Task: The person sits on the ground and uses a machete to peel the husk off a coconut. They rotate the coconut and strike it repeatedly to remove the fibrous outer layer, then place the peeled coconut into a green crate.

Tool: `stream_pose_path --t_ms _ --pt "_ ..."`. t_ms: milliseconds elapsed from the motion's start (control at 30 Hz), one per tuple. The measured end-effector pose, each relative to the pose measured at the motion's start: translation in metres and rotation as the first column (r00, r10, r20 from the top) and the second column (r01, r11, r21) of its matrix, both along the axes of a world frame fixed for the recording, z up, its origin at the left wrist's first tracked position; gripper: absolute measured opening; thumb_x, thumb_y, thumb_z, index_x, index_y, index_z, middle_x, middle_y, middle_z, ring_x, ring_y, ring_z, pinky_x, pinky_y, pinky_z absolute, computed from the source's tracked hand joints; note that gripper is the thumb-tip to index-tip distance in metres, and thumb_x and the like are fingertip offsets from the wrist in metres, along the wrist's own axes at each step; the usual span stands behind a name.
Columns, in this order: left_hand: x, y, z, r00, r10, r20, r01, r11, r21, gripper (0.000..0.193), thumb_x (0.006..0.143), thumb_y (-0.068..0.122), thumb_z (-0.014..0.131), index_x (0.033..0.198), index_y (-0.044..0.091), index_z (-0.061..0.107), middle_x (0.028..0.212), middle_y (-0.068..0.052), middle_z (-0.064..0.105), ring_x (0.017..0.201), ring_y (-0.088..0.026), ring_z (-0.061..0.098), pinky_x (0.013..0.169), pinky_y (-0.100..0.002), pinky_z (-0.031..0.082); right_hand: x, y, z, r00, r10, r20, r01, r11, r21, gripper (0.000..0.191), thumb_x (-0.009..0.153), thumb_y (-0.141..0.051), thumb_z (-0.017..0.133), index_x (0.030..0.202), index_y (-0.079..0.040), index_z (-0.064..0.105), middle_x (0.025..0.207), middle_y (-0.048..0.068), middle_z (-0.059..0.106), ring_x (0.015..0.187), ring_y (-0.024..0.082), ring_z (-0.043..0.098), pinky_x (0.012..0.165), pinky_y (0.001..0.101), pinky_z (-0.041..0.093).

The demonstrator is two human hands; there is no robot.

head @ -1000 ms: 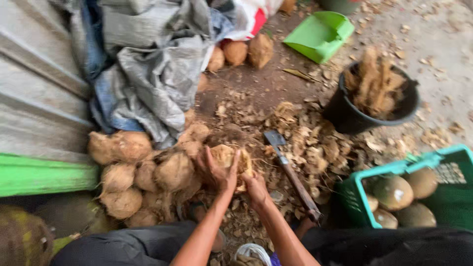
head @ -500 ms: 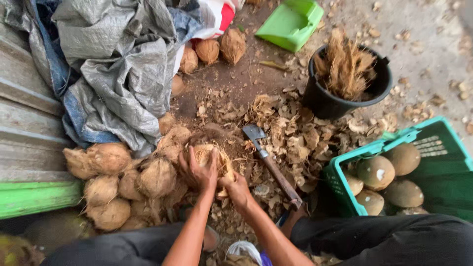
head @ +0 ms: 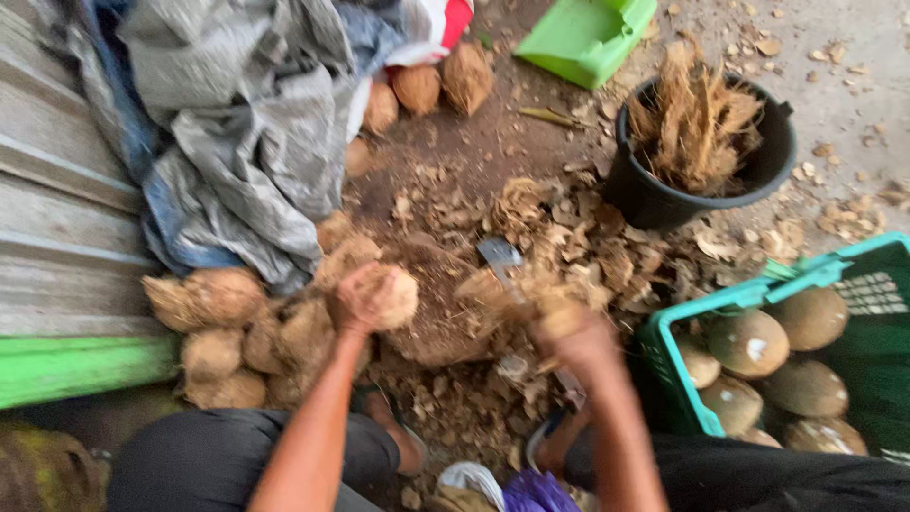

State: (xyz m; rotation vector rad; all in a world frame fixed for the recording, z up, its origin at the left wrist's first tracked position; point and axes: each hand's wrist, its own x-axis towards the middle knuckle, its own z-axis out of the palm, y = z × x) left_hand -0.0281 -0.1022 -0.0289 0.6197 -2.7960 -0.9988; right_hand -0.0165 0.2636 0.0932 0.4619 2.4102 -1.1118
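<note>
Our left hand (head: 365, 299) closes on a husked coconut (head: 391, 296), while our blurred right hand (head: 569, 332) grips torn husk (head: 493, 289) just beside it.

packages: none | labels: none | signs: none | screens: none
</note>
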Motion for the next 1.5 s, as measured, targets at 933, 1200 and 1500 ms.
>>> stream_pose_path --t_ms 933,1200,1500 --pt "0.032 0.053 0.018 0.978 0.122 -0.169 -0.031 0.885 0.464 0.080 0.062 0.064 0.086 0.122 0.012 0.072 0.113 -0.013 0.077 0.099 -0.030 0.076 0.086 -0.045 0.063 0.043 -0.033 -0.071 0.866 0.257 -0.430 -0.125 0.942 0.311 0.044 0.083 -0.032 0.081 0.118 -0.012 0.064 0.106 0.013 0.061 0.096 0.032 0.065 0.074 0.0442 0.054" --pt "0.028 0.075 -0.010 0.964 -0.174 -0.200 0.197 0.975 0.100 0.088 0.070 0.075 0.071 0.134 0.015 0.066 0.133 -0.022 0.058 0.115 -0.038 0.058 0.089 -0.053 0.045 0.039 -0.025 -0.093 0.957 0.215 -0.194 -0.161 0.951 0.264 0.059 0.093 -0.024 0.071 0.144 -0.015 0.042 0.117 0.019 0.057 0.093 0.033 0.065 0.076 0.0467 0.054" --pt "0.009 0.088 -0.010 0.951 0.241 0.193 -0.288 0.918 0.272 0.059 0.089 0.071 0.053 0.099 0.017 0.077 0.093 -0.008 0.072 0.089 -0.027 0.066 0.079 -0.044 0.048 0.060 -0.028 -0.007 0.982 -0.090 -0.168 0.012 0.910 -0.413 0.026 0.098 -0.022 0.061 0.120 -0.011 0.057 0.077 0.005 0.060 0.062 0.015 0.059 0.057 0.0357 0.054"
